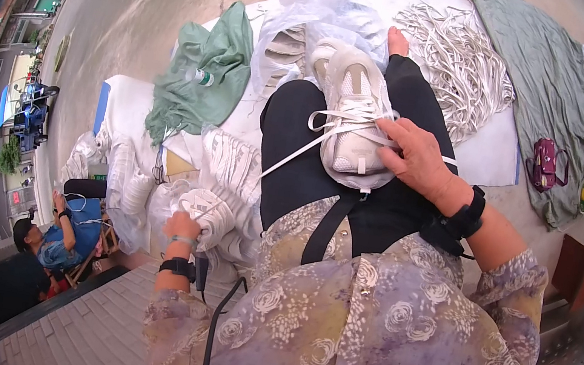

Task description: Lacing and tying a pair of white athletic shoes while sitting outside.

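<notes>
Head camera: we saw one pale shoe (356,151) resting on black trousers (298,118), with a white lace (288,158) threaded across it; our right hand (421,161) lay against the right side of the shoe, its fingertips at the lacing (we could not tell whether they were closed on a strand); our left hand (182,227) was well apart from the right, below and left of the shoe, its fingers drawn together on the lace, which ran straight between; beyond the shoe, a clear plastic bag (320,5) held more pale footwear; left of the shoe lay a crumpled green cloth (220,56); right of the shoe spread a tangled heap of laces (461,79), and farther right a maroon bag (545,165) sat on a grey-green sheet (545,77); far left of the shoe, past rows of white shoes (129,176), a person (73,236) in a dark cap sat.
</notes>
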Motion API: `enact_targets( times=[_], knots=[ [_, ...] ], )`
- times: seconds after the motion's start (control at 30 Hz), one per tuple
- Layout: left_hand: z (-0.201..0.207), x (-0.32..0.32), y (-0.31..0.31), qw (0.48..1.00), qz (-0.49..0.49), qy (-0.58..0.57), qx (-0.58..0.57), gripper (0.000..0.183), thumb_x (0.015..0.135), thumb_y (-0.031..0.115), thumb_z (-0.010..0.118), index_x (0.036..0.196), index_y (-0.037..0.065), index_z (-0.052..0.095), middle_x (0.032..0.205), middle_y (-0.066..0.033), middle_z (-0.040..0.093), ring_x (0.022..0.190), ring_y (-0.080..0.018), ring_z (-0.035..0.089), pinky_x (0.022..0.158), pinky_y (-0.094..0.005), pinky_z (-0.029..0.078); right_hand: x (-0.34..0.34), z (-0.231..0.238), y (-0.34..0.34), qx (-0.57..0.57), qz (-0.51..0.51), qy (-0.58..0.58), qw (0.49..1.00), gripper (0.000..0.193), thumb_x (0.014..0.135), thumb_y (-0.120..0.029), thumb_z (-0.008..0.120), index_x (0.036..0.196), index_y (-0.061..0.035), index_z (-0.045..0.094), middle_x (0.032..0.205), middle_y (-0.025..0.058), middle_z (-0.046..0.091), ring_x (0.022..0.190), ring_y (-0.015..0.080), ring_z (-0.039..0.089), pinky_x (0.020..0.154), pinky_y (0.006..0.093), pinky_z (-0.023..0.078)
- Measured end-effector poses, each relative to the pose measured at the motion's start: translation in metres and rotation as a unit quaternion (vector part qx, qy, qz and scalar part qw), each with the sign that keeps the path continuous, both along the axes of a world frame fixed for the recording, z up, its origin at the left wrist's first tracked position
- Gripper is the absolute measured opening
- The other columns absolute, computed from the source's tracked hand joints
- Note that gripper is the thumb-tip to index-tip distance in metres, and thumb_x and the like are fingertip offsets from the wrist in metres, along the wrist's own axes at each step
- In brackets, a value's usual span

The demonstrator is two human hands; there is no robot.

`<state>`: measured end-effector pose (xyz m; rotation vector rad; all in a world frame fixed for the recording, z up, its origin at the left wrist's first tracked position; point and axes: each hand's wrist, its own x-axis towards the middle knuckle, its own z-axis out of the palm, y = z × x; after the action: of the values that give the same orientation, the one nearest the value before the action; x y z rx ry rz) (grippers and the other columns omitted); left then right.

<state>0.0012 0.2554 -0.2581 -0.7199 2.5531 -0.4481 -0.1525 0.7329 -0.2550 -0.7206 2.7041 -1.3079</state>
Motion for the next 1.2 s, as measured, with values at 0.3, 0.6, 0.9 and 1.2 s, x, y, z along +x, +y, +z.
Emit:
enact_targets(
  times=[0.3, 0.6, 0.9, 1.2],
  knots=[
    [0.013, -0.122, 0.119, 0.807, -0.251, 0.335, 0.417, 0.015, 0.077, 0.015, 0.060, 0.087, 0.003, 0.062, 0.091, -0.0142, 0.061, 0.085, -0.0321, 0.057, 0.076, -0.0395, 0.044, -0.021, 0.003, -0.007, -0.153, -0.164, -0.285, 0.932, 0.028, 0.080, -0.014, 0.060, 0.103, 0.0000, 0.052, 0.064, 0.0069, 0.056, 0.057, 0.0130, 0.055, 0.053, 0.0271, 0.045],
    [-0.002, -0.193, 0.227, 0.779, -0.417, 0.261, 0.389, 0.030, 0.066, 0.014, 0.061, 0.095, 0.010, 0.061, 0.111, -0.0098, 0.057, 0.102, -0.0291, 0.050, 0.090, -0.0425, 0.035, -0.028, -0.007, -0.009, -0.186, -0.116, -0.313, 0.924, 0.017, 0.083, -0.015, 0.059, 0.092, -0.0004, 0.056, 0.068, 0.0022, 0.054, 0.057, 0.0067, 0.050, 0.049, 0.0231, 0.044],
    [0.030, -0.176, 0.240, 0.697, -0.378, 0.464, 0.396, 0.009, 0.076, 0.001, 0.053, 0.084, 0.003, 0.056, 0.078, -0.0114, 0.060, 0.071, -0.0283, 0.058, 0.065, -0.0354, 0.046, -0.013, 0.010, 0.004, -0.210, -0.138, -0.341, 0.906, 0.015, 0.087, -0.014, 0.056, 0.095, -0.0019, 0.057, 0.070, -0.0011, 0.054, 0.058, 0.0032, 0.047, 0.050, 0.0191, 0.043],
    [0.023, -0.169, 0.251, 0.729, -0.178, 0.400, 0.526, 0.008, 0.077, 0.004, 0.051, 0.083, 0.003, 0.055, 0.070, -0.0149, 0.058, 0.061, -0.0302, 0.058, 0.058, -0.0355, 0.046, -0.001, 0.017, 0.039, -0.023, -0.047, -0.165, 0.985, 0.014, 0.085, -0.014, 0.059, 0.086, 0.0001, 0.060, 0.063, 0.0061, 0.054, 0.054, 0.0102, 0.050, 0.050, 0.0274, 0.041]
  ],
)
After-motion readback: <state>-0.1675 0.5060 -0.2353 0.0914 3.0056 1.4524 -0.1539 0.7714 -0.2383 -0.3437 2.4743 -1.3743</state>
